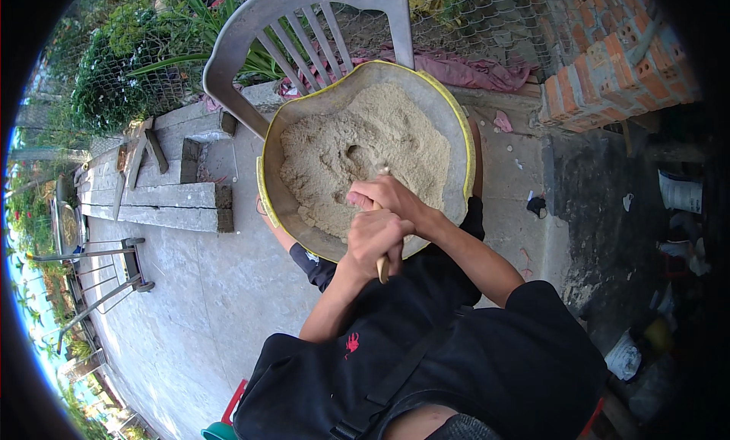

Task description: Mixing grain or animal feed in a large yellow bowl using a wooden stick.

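Observation:
A wide grey basin with a yellow rim (469,147) rests in front of me on the grey plastic chair (230,69). Pale, crumbly meal-like stuff (319,147) fills much of it, with a small hollow near the middle. Both of my hands grip one wooden-handled tool (382,270) over the near part of the basin. My left hand (376,236) is closed round the handle near its butt end, which sticks out below. Farther along, my right hand (391,195) is wrapped round the same tool. Its working end, beyond the right hand, is blurred, so its shape is unclear.
Concrete beams (152,204) and wooden pieces (137,160) lie to the left. A metal hand cart (125,269) stands at the far left. Behind the chair runs a wire fence (487,26) with plants and pink cloth (471,71). A brick pillar (608,83) rises at right.

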`<state>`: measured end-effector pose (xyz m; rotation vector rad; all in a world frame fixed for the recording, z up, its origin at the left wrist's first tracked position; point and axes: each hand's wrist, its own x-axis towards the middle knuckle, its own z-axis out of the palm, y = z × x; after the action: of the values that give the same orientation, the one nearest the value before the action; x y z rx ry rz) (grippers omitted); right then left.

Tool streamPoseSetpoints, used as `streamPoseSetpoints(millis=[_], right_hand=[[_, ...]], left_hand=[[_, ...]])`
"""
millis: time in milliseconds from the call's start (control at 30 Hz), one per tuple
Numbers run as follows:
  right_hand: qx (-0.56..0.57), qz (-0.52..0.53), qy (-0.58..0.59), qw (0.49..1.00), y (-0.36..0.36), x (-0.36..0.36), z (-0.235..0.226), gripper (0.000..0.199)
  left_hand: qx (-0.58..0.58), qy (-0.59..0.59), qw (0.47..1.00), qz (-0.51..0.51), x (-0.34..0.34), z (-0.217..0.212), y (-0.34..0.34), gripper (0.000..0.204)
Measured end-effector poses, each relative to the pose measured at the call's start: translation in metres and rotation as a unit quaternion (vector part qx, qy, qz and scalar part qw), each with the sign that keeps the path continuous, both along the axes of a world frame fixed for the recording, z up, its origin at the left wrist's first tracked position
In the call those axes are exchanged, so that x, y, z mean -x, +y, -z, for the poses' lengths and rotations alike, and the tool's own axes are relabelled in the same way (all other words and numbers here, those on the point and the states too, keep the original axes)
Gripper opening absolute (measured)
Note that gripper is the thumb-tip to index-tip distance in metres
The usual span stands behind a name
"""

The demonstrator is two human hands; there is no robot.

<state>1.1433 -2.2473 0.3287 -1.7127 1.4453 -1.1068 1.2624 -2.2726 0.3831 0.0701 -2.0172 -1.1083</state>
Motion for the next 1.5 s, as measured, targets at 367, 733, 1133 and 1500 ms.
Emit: streamPoseSetpoints(millis=[367, 733, 1133, 1500], right_hand=[[-0.028, 0.1, 0.077, 0.992, -0.004, 0.033, 0.047, 0.027], [-0.004, -0.022, -0.079, 0.997, -0.033, -0.011, 0.061, 0.019], [0.082, -0.08, -0.055, 0.992, -0.069, -0.092, 0.075, 0.012], [-0.015, -0.146, -0.062, 0.987, -0.09, -0.076, 0.007, 0.016]], left_hand=[[-0.062, -0.025, 0.998, -0.008, 0.025, 0.039, -0.015, 0.018], [-0.031, -0.093, 0.988, -0.122, 0.002, 0.03, -0.028, 0.02], [-0.145, -0.144, 0.916, -0.345, -0.051, 0.008, -0.045, 0.022], [-0.051, -0.073, 0.929, -0.36, -0.06, -0.013, -0.046, 0.022]])
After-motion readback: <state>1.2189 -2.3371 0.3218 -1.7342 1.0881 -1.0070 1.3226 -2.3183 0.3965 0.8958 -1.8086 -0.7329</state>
